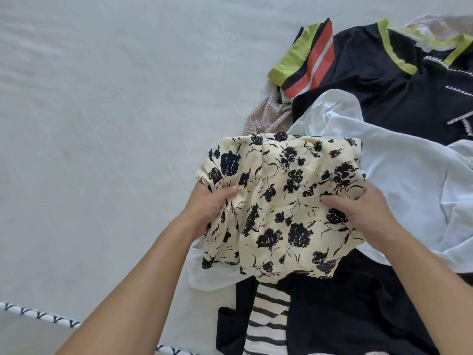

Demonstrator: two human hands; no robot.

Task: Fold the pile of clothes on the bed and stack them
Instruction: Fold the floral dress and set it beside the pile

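Observation:
A cream garment with a black floral print (281, 201) is bunched up over the pile of clothes on the bed. My left hand (210, 203) grips its left edge, thumb on top. My right hand (358, 208) grips its right side, fingers tucked under the fabric. Under it lie a white garment (409, 180), a black top with lime-green trim and an orange stripe (371, 73), a beige knit piece (266, 116), a black-and-white striped garment (266, 321) and black cloth (353, 311).
The pale bed sheet (115, 124) spreads over the whole left half of the view. The bed's near edge with black-and-white patterned piping (38, 315) runs along the bottom left.

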